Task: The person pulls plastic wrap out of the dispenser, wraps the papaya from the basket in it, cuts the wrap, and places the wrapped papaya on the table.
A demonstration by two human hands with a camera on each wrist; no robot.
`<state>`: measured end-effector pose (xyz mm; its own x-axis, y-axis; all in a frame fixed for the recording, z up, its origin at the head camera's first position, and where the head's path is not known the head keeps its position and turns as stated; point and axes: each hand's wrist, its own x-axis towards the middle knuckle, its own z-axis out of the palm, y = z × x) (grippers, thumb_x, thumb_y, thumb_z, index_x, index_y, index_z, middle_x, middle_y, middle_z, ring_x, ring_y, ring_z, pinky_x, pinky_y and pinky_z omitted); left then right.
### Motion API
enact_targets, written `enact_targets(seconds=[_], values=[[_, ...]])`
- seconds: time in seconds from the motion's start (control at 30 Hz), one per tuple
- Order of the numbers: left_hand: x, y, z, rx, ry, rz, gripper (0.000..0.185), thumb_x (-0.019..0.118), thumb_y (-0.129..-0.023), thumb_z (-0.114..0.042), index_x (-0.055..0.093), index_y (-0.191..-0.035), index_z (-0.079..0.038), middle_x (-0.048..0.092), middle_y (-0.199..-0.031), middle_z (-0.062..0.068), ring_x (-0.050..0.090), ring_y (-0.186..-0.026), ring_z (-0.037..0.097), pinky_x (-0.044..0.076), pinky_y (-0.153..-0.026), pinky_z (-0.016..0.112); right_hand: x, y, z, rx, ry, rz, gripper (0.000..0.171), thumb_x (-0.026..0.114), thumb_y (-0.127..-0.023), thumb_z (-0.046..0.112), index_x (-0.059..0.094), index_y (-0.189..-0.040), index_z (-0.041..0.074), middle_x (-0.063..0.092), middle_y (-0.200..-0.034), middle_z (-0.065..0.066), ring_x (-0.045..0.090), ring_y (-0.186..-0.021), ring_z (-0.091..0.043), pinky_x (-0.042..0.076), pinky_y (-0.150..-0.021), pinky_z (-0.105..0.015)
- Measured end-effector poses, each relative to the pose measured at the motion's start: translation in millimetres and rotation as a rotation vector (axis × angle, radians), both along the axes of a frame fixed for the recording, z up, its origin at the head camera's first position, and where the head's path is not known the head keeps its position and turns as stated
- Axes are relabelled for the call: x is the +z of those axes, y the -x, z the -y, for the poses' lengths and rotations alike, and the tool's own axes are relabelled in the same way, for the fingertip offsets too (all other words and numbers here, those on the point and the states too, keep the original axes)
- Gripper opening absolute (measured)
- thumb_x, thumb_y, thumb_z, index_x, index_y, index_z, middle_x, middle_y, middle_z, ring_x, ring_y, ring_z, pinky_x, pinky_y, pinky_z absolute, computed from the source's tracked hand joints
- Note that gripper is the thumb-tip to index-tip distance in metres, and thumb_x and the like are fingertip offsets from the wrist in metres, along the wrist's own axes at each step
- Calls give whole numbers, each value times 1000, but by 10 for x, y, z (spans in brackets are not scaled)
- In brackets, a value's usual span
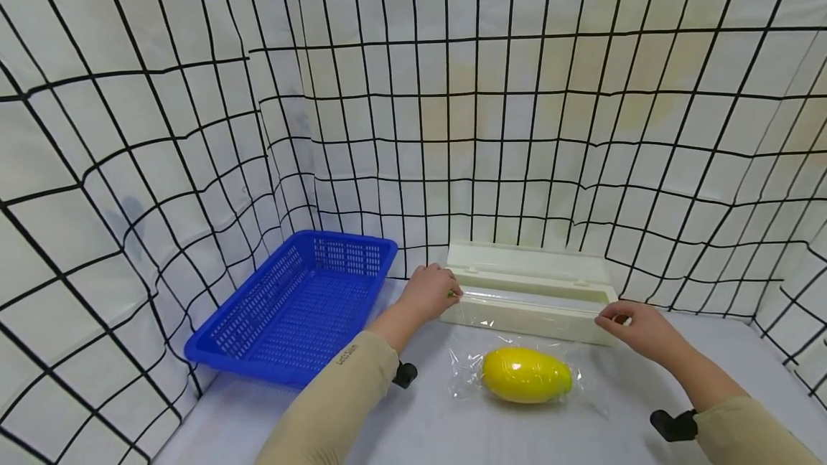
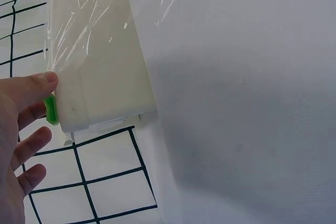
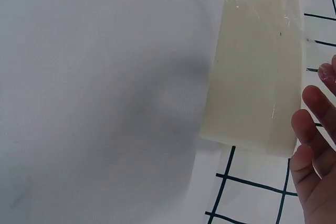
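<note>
A cream cling film dispenser (image 1: 530,318), its lid (image 1: 526,258) raised, stands along the back of the table with a roll inside. Clear cling film (image 2: 79,30) hangs down its front and spreads around a glossy yellow fruit (image 1: 525,375) with a greenish tip. At the dispenser's left end, my left hand (image 1: 429,294) pinches a small green slider (image 2: 51,109) between thumb and index finger, the thumb at the film's edge. My right hand (image 1: 636,329) is at the right end, thumb and index fingertip together on the film edge; its other fingers (image 3: 310,129) curve loosely beside the box.
To the left sits a blue plastic basket (image 1: 381,253) with slotted sides. Black wire grid panels (image 1: 446,95) backed with white sheeting enclose the table on the left, back and right. A white cloth (image 1: 426,436) covers the table.
</note>
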<state>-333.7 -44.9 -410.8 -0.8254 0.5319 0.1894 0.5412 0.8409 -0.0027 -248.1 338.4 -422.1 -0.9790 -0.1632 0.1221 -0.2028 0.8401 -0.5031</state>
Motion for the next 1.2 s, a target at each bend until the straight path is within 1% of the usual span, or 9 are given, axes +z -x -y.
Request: enact_targets(seconds=[0.17, 0.37, 0.47, 0.63, 0.8, 0.9, 1.0, 1.2], values=[[-12, 5, 2, 3, -48, -20, 12, 69, -94, -33, 79, -99, -28, 70, -109, -10, 58, -109, 16, 43, -94, 36, 17, 30, 0, -7, 15, -17, 26, 65, -97, 30, 72, -104, 6, 67, -94, -4, 57, -84, -21, 48, -64, -33], [6, -19, -7, 14, -66, -20, 14, 67, -95, -33, 79, -100, -28, 70, -110, -9, 58, -108, 17, 44, -93, 36, 32, 91, 15, -57, 8, 3, 37, 60, -99, 40, 71, -108, 6, 66, -97, -6, 57, -86, -24, 47, -63, -33], [5, -20, -9, 26, -65, -24, 15, 66, -96, -33, 79, -101, -28, 70, -110, -9, 58, -108, 17, 43, -94, 37, 29, 108, 32, -72, 17, 6, 39, 59, -99, 41, 71, -110, 5, 67, -98, -7, 57, -87, -24, 47, -63, -33], [-15, -33, 14, 52, -53, -29, 14, 65, -97, -32, 78, -100, -28, 69, -110, -9, 58, -110, 19, 43, -96, 39, 18, 86, 36, -86, 32, 0, 39, 59, -99, 37, 70, -111, 1, 67, -99, -10, 58, -87, -25, 48, -63, -34], [-23, -83, 45, 77, -59, -30, 12, 65, -96, -30, 77, -97, -28, 69, -107, -9, 57, -108, 18, 42, -93, 40, -30, 34, 8, -105, 70, 22, 43, 59, -99, 40, 69, -113, -1, 66, -96, -9, 56, -84, -24, 48, -63, -33], [-9, -132, 56, 71, -67, -43, 12, 65, -95, -30, 76, -96, -27, 69, -107, -9, 56, -107, 19, 42, -93, 41, -64, 1, -2, -118, 91, 28, 45, 58, -99, 42, 68, -113, 1, 66, -94, -9, 55, -81, -22, 47, -61, -33], [11, -210, 79, 69, -84, -59, 12, 64, -95, -29, 76, -96, -26, 69, -109, -7, 57, -108, 20, 43, -94, 42, -82, -34, -4, -117, 107, 13, 43, 58, -99, 42, 69, -113, 2, 66, -94, -9, 54, -82, -22, 47, -60, -32], [24, -448, 151, 63, -132, -82, 10, 65, -93, -27, 75, -94, -25, 69, -111, -5, 58, -108, 22, 43, -93, 44, -76, -145, -6, -110, 95, -34, 33, 62, -98, 35, 71, -108, 5, 67, -103, -9, 57, -87, -22, 48, -62, -31]])
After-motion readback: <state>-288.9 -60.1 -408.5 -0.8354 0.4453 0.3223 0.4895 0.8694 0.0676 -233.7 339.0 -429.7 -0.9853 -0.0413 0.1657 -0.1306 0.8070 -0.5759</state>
